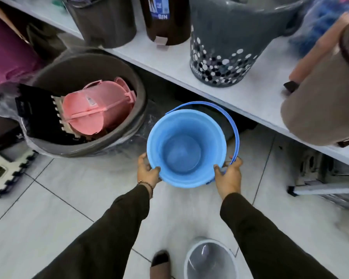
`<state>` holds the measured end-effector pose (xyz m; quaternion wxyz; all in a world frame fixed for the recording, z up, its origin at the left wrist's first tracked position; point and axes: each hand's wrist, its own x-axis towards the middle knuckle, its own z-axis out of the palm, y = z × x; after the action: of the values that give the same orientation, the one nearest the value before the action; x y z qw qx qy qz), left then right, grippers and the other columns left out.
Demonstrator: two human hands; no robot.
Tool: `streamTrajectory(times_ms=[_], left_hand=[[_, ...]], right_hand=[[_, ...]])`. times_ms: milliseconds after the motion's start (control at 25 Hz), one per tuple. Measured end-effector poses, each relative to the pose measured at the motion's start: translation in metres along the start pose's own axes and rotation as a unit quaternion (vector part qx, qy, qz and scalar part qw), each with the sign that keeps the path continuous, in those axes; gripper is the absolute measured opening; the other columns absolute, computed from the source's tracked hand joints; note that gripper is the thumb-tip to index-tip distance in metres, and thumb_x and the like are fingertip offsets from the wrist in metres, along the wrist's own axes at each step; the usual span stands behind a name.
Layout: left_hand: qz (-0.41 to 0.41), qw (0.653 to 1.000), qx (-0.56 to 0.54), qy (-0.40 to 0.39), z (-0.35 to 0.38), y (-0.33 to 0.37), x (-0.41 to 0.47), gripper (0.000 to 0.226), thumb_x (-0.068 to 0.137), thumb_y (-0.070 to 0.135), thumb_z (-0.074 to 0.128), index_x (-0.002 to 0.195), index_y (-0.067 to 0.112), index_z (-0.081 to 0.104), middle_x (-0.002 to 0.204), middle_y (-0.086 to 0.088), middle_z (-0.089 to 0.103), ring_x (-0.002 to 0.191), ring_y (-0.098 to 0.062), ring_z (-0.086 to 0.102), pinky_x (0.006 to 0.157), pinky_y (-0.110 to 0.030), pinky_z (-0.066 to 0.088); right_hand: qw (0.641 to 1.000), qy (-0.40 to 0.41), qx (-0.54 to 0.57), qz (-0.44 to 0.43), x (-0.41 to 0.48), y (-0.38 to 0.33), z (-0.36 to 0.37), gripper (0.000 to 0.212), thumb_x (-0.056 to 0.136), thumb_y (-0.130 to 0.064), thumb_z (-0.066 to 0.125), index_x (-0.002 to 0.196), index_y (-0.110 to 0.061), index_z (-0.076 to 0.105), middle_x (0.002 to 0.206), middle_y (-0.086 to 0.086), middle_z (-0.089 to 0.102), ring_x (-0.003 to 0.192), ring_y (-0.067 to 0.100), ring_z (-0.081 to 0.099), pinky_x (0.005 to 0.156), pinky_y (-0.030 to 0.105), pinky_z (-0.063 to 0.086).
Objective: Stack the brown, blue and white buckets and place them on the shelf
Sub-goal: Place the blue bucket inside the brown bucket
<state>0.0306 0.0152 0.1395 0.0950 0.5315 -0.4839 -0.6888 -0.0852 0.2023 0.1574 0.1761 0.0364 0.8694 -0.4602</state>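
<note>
I hold a blue bucket (184, 146) by its rim above the tiled floor, in front of the white shelf (256, 97). My left hand (148, 171) grips the rim on the left and my right hand (229, 175) grips it on the right, by the blue handle, which hangs toward the far side. The bucket is upright and empty. A white, see-through bucket (209, 258) stands on the floor near my feet, lower right. A brown bin (318, 105) with a dark lid lies tilted on the shelf at the right edge.
A large grey tub (85, 101) holding pink plastic ware stands on the floor at left. On the shelf are a grey dotted basket (222, 49) and two dark pedal bins (105, 21). A folded step ladder (326, 188) lies under the shelf at right. My shoe (160, 264) is at the bottom.
</note>
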Motion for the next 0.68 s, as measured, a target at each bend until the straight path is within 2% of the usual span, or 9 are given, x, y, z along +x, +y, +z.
streamTrajectory(times_ms=[80, 200, 280, 360, 400, 440, 520, 600, 680], left_hand=[[-0.039, 0.999, 0.030, -0.008, 0.001, -0.016, 0.035, 0.064, 0.087, -0.009, 0.050, 0.136, 0.028, 0.032, 0.118, -0.016, 0.057, 0.098, -0.035, 0.061, 0.074, -0.052, 0.059], [-0.063, 0.993, 0.097, -0.025, 0.001, -0.040, 0.071, 0.068, 0.085, -0.004, 0.053, 0.136, 0.035, 0.032, 0.128, -0.011, 0.058, 0.107, -0.039, 0.062, 0.085, -0.059, 0.056], [-0.065, 0.988, 0.136, -0.019, 0.004, -0.048, 0.083, 0.067, 0.083, 0.000, 0.057, 0.138, 0.031, 0.034, 0.127, -0.011, 0.058, 0.106, -0.039, 0.062, 0.088, -0.055, 0.055], [-0.050, 0.976, 0.211, -0.001, 0.003, -0.053, 0.083, 0.060, 0.084, 0.006, 0.059, 0.138, 0.019, 0.039, 0.127, -0.015, 0.057, 0.102, -0.035, 0.059, 0.090, -0.043, 0.053], [-0.044, 0.966, 0.255, 0.009, 0.002, -0.056, 0.081, 0.056, 0.084, 0.012, 0.060, 0.137, 0.015, 0.041, 0.130, -0.017, 0.054, 0.104, -0.035, 0.058, 0.092, -0.041, 0.052], [-0.039, 0.954, 0.296, 0.016, 0.000, -0.059, 0.077, 0.056, 0.084, 0.018, 0.061, 0.137, 0.013, 0.042, 0.135, -0.018, 0.049, 0.111, -0.037, 0.056, 0.097, -0.043, 0.049], [-0.009, 0.926, 0.378, 0.014, -0.004, -0.065, 0.068, 0.067, 0.084, 0.027, 0.062, 0.143, 0.012, 0.034, 0.147, -0.018, 0.038, 0.131, -0.039, 0.043, 0.112, -0.047, 0.037], [0.052, 0.891, 0.451, -0.007, -0.006, -0.070, 0.051, 0.077, 0.087, 0.033, 0.060, 0.150, 0.011, 0.021, 0.157, -0.017, 0.026, 0.145, -0.035, 0.025, 0.120, -0.045, 0.023], [0.101, 0.869, 0.484, -0.016, -0.005, -0.072, 0.029, 0.078, 0.089, 0.035, 0.058, 0.152, 0.013, 0.017, 0.160, -0.015, 0.020, 0.148, -0.032, 0.018, 0.122, -0.043, 0.018]], right_hand=[[0.999, -0.006, -0.019, 0.033, 0.020, 0.015, 0.023, 0.054, 0.093, -0.004, 0.062, 0.137, -0.004, 0.033, 0.093, -0.002, 0.057, 0.088, 0.024, 0.062, 0.089, 0.042, 0.054], [0.994, -0.033, -0.014, 0.100, 0.043, 0.044, 0.051, 0.073, 0.089, 0.003, 0.063, 0.149, -0.003, 0.023, 0.108, 0.012, 0.063, 0.108, 0.035, 0.064, 0.099, 0.047, 0.052], [0.987, -0.065, -0.011, 0.143, 0.055, 0.063, 0.063, 0.080, 0.087, 0.000, 0.066, 0.151, -0.004, 0.018, 0.103, 0.007, 0.064, 0.115, 0.035, 0.064, 0.102, 0.050, 0.050], [0.978, -0.104, 0.005, 0.179, 0.059, 0.072, 0.069, 0.082, 0.087, -0.010, 0.070, 0.151, -0.002, 0.020, 0.099, 0.001, 0.065, 0.118, 0.036, 0.063, 0.103, 0.050, 0.049], [0.973, -0.124, 0.008, 0.192, 0.058, 0.074, 0.070, 0.086, 0.087, -0.016, 0.072, 0.152, -0.002, 0.018, 0.113, 0.005, 0.066, 0.124, 0.036, 0.058, 0.107, 0.048, 0.046], [0.970, -0.141, 0.006, 0.197, 0.055, 0.075, 0.068, 0.090, 0.088, -0.021, 0.072, 0.155, -0.003, 0.014, 0.135, 0.011, 0.059, 0.133, 0.035, 0.051, 0.112, 0.045, 0.041], [0.970, -0.157, -0.024, 0.185, 0.045, 0.079, 0.061, 0.099, 0.089, -0.026, 0.071, 0.158, -0.006, 0.004, 0.162, 0.015, 0.028, 0.148, 0.030, 0.030, 0.119, 0.039, 0.028], [0.971, -0.168, -0.045, 0.161, 0.030, 0.084, 0.048, 0.101, 0.089, -0.029, 0.071, 0.159, -0.009, 0.001, 0.167, 0.012, 0.015, 0.153, 0.027, 0.020, 0.122, 0.037, 0.021], [0.971, -0.173, -0.056, 0.157, 0.012, 0.092, 0.030, 0.099, 0.089, -0.031, 0.070, 0.159, -0.011, 0.003, 0.167, 0.012, 0.014, 0.152, 0.027, 0.020, 0.123, 0.038, 0.022]])
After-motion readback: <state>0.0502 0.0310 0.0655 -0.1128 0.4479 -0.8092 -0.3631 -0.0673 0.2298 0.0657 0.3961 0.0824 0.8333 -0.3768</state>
